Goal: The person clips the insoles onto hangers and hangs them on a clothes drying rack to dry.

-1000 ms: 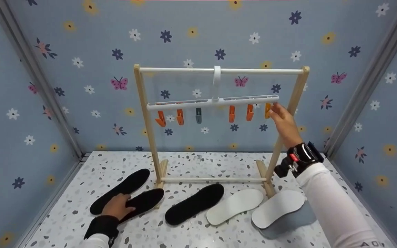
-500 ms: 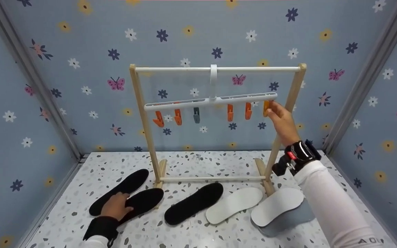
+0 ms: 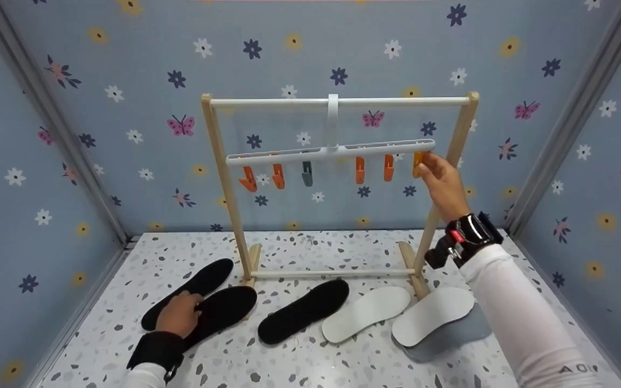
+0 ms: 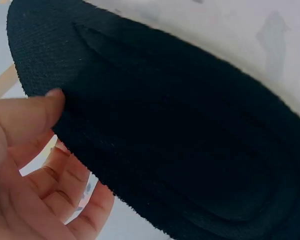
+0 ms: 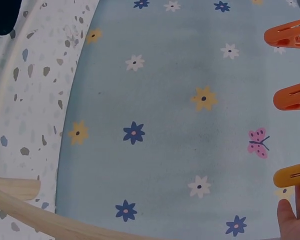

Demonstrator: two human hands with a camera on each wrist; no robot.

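My left hand (image 3: 178, 317) pinches a black insole (image 3: 227, 306) at the left of the table. In the left wrist view the thumb lies over its edge and the other fingers are beneath. Another black insole (image 3: 202, 283) lies just behind, partly covered by that hand. My right hand (image 3: 445, 186) is up at the right end of a white hanger (image 3: 289, 156), pinching a yellow clothespin (image 3: 417, 165) between thumb and fingers. Only its fingertips show beside the yellow clothespin (image 5: 292, 174) in the right wrist view.
The hanger tilts, right end higher, from the top rail of a wooden stand (image 3: 456, 134). Orange clothespins (image 3: 360, 171) and a dark green clothespin (image 3: 307, 171) hang from it. A black insole (image 3: 304, 312), white insoles (image 3: 367, 315) and a grey insole (image 3: 445, 342) lie before the stand.
My left hand's thumb has moved onto the black insole's edge, and that insole has shifted and tipped slightly. The right hand stays at the yellow clothespin. The head view has shifted a little.
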